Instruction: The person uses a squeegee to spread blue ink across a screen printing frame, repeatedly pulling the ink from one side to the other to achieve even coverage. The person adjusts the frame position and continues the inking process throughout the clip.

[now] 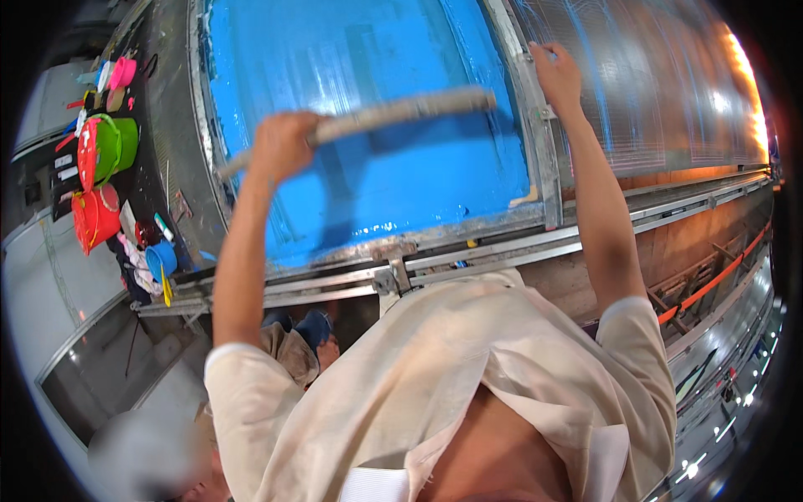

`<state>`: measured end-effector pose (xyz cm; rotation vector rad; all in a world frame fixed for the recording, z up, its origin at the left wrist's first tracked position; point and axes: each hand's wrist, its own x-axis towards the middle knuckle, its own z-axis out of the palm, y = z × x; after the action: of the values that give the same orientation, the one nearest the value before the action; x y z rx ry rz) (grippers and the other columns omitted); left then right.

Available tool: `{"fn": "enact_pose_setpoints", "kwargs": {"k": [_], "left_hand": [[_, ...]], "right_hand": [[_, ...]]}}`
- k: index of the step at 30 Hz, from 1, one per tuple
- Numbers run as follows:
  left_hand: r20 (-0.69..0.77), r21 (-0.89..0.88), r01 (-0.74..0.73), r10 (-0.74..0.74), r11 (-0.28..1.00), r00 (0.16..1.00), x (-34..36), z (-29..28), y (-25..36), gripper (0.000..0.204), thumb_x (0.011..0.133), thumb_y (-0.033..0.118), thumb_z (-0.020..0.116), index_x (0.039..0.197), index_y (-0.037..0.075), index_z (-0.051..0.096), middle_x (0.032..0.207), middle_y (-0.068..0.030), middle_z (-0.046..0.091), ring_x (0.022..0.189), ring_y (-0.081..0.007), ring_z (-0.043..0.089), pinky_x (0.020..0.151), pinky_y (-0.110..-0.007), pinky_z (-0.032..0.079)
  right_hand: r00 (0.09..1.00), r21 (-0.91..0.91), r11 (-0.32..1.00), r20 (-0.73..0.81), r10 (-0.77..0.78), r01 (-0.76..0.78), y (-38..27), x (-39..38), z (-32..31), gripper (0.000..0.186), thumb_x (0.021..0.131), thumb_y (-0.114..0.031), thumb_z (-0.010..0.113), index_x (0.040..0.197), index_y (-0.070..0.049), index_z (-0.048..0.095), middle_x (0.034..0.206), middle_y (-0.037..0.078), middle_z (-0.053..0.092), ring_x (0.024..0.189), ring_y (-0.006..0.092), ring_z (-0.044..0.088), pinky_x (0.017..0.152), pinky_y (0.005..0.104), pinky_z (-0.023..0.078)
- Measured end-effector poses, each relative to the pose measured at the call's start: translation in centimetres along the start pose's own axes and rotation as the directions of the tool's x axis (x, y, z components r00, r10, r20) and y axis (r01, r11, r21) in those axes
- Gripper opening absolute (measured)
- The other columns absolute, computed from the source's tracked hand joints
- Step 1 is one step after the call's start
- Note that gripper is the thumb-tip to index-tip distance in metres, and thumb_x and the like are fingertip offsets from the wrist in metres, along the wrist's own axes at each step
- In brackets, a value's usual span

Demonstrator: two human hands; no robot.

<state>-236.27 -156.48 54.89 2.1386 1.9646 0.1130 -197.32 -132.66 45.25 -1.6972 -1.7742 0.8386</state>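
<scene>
A long wooden-looking squeegee (401,112) lies slantwise across a screen covered in wet blue ink (368,188). My left hand (284,144) is wrapped round it towards its left part. The blade against the ink is mostly hidden under the squeegee. Streaks and thicker ridges of ink run along the screen's edges. At the right side of the metal screen frame (548,180), my right hand (556,75) has its fingers curled on the frame's bar, apart from the squeegee.
A metal rail (335,293) runs along the table's near side. On the left stand a green bucket (125,144), a red bucket (96,217), a blue cup (161,259) and a pink cup (123,72). Another person in a pale cap (138,452) is at lower left. Glossy blue-streaked sheeting (644,84) lies right.
</scene>
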Motion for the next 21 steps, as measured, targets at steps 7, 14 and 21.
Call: {"fn": "enact_pose_setpoints", "kwargs": {"k": [7,14,21], "left_hand": [[-0.056,0.039,0.056,-0.053,0.998,0.997,-14.1,2.9,12.2,0.059,0.059,-0.001,0.074,0.115,0.016,0.074,0.112,-0.0039,0.074,0.087,-0.0279,0.067,0.076,-0.041,0.055],[-0.331,0.020,0.271,-0.249,0.962,0.910,-18.0,2.4,12.6,0.042,0.060,0.005,0.075,0.101,0.013,0.074,0.100,-0.0030,0.073,0.090,-0.0244,0.065,0.082,-0.040,0.047],[-0.345,0.050,0.203,-0.174,0.978,0.922,-16.3,3.7,10.2,0.038,0.059,0.016,0.083,0.095,0.017,0.072,0.091,0.0009,0.070,0.094,-0.0205,0.064,0.083,-0.039,0.044]], "right_hand": [[0.993,0.037,0.993,-0.051,-0.110,0.112,2.3,1.4,0.2,0.047,0.092,-0.047,0.059,0.110,-0.005,0.070,0.113,0.024,0.069,0.113,0.0429,0.062,0.096,0.0456,0.048],[0.907,0.492,0.823,0.417,0.063,-0.283,1.3,2.4,4.2,0.024,0.095,-0.027,0.064,0.107,-0.006,0.068,0.060,0.000,0.052,0.040,0.0107,0.042,0.036,0.0296,0.031],[0.984,0.342,0.939,0.176,-0.016,-0.046,6.2,6.2,0.1,0.021,0.098,-0.021,0.061,0.104,-0.003,0.069,0.061,-0.001,0.052,0.040,0.0091,0.042,0.035,0.0275,0.031]]}}
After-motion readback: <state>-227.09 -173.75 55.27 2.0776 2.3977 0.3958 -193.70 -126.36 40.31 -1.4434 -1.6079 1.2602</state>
